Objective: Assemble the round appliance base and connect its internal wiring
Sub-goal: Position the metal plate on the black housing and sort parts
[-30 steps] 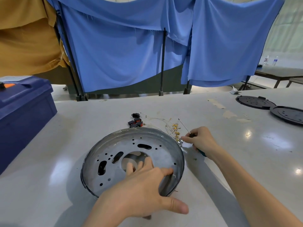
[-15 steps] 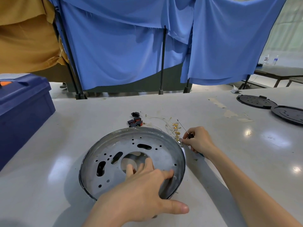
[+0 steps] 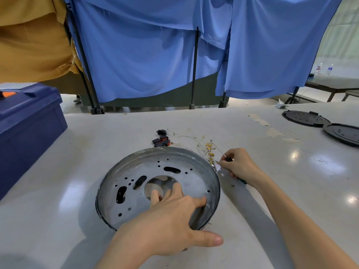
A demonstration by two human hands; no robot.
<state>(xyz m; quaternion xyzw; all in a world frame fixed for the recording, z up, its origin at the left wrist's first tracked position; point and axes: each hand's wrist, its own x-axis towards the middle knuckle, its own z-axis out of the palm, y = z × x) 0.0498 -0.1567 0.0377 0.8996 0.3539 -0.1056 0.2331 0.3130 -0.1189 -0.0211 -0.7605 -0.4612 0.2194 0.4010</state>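
The metal base [image 3: 136,167] sits on the table [image 3: 77,171], right in front of the person. The left hand [image 3: 171,226] lies flat inside it, fingers straight on its floor and thumb outside the rim. Just right of the base, the right hand [image 3: 240,166] is curled round a screwdriver [image 3: 229,159], fingertips at the rim. Wires [image 3: 204,148] and switches [image 3: 162,141] lie just behind the base.

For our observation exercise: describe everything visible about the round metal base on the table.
The round metal base is a shallow, dull grey dish with a low upright rim, a large central hole, several oblong slots and small holes. It lies flat, open side up, on the pale table. The left hand rests its straight fingers inside, thumb outside the rim.
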